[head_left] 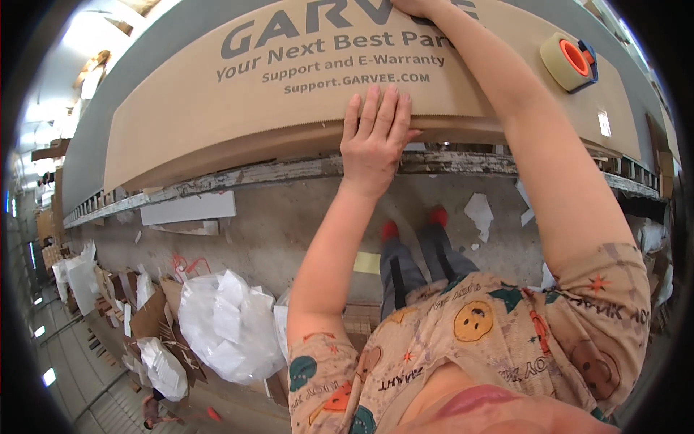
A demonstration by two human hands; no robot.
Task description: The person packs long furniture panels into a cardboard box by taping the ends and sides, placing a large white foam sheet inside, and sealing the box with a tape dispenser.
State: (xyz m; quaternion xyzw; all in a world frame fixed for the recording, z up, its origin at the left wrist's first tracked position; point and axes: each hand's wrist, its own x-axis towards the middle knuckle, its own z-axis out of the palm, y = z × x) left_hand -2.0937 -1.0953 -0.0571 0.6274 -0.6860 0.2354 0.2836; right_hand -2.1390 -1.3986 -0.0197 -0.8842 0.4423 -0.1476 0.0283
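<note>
A long brown cardboard box (181,116) with dark printing on its top lies across a grey-topped conveyor or bench. My left hand (376,137) rests on the box's near edge. Its fingers are stretched out flat over the top, and nothing is held in them. Reaching over the box, my right hand (416,6) touches its top at the far side, where the upper rim of the picture cuts it off and hides most of its fingers. A tape dispenser (575,61) with an orange core stands on the box, to the right of my right forearm.
A worn metal rail (275,173) runs along the near side. Paper scraps (478,215) and a white panel (191,208) lie on the floor. Behind at left are a clear bag of white foam (228,325) and cardboard pieces (152,315). Another person (152,409) is farther off.
</note>
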